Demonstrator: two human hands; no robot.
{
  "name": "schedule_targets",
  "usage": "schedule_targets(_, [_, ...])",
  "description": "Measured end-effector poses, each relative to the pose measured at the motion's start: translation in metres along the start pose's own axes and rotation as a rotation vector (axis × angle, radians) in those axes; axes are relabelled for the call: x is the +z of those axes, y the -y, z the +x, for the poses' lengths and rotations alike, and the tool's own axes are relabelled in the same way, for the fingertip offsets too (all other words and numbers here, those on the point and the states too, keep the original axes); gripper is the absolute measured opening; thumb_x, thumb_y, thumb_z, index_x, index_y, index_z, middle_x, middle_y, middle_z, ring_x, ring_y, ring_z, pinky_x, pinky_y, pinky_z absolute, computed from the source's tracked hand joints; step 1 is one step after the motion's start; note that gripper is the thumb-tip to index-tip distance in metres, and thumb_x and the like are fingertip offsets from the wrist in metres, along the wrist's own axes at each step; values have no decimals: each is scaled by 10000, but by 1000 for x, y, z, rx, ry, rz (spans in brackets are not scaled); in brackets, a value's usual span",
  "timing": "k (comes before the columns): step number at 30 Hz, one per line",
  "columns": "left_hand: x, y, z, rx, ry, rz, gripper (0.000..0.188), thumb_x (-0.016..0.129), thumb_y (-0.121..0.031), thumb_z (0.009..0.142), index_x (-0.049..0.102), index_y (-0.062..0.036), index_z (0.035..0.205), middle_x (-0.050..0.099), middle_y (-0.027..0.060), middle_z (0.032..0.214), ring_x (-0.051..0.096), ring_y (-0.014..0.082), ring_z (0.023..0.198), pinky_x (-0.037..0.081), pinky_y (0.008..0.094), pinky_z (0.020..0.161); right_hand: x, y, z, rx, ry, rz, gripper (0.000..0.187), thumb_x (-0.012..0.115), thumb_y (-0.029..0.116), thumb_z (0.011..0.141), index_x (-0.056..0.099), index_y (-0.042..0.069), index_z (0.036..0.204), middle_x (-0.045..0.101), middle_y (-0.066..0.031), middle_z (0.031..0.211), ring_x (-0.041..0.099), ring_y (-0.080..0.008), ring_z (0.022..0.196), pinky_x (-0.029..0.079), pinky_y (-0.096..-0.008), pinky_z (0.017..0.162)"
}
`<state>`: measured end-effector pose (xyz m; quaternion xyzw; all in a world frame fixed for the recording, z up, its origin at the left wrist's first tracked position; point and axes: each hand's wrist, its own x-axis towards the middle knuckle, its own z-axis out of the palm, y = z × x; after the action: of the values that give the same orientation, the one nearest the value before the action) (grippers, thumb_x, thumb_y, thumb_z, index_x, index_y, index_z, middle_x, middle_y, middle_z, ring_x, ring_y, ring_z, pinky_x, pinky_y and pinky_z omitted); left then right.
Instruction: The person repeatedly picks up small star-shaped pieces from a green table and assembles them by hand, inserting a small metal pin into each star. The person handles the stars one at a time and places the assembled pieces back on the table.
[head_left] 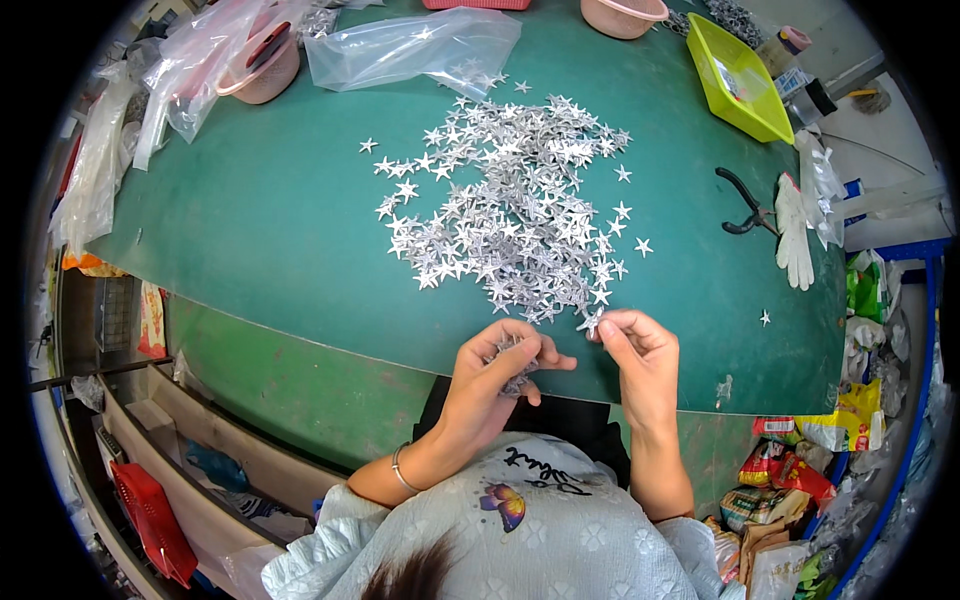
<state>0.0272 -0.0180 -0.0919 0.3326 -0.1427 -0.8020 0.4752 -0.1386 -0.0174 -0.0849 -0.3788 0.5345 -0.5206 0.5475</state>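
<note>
A heap of small silvery metal stars [530, 210], shaped like starfish, lies spread over the middle of the green tabletop [270, 220]. At the near edge of the table, my left hand [495, 375] is curled around several of these stars, which show between thumb and fingers. My right hand [640, 355] pinches a single metal star [591, 322] between thumb and index finger, just at the near side of the heap. A few loose stars lie apart from the heap, one metal star [766, 318] far off to the right.
A clear plastic bag [415, 48] lies behind the heap. Pink bowls [265, 78] and a yellow-green basket [735, 85] stand along the far side. Black-handled pliers [745, 205] and a white glove [793, 235] rest at the right. A shelf [190, 430] stands at the lower left.
</note>
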Motion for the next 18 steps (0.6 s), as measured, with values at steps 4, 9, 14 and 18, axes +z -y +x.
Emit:
schedule_targets(4, [-2, 0, 1, -49, 85, 29, 188, 541, -153, 878, 560, 6, 978, 515, 47, 720, 528, 116, 609, 333, 169, 391, 4, 3, -10, 3, 63, 76, 66, 571, 19, 848, 611, -33, 861, 614, -52, 834, 548, -78, 760, 419, -195, 686])
schedule_targets(9, [8, -4, -4, -12, 67, 182, 180, 567, -71, 847, 564, 19, 1004, 492, 7, 714, 409, 52, 533, 264, 168, 408, 5, 3, -15, -76, 125, 8, 47, 569, -2, 838, 610, -23, 847, 600, -47, 819, 497, -76, 733, 383, -208, 668])
schedule_targets(14, [13, -8, -7, 77, 63, 389, 231, 617, 12, 776, 586, 16, 1005, 503, -9, 721, 415, 36, 562, 288, 164, 443, 8, 5, -18, -118, 124, -32, 34, 572, -11, 830, 604, -18, 823, 589, -44, 795, 468, -83, 724, 369, -219, 670])
schedule_targets(18, [8, -5, -6, 192, 96, 492, 248, 642, 49, 733, 608, 12, 976, 504, -12, 726, 424, 27, 594, 308, 159, 482, 7, 7, -20, -150, 142, -69, 19, 583, -13, 819, 594, -15, 803, 587, -46, 788, 474, -98, 729, 374, -227, 669])
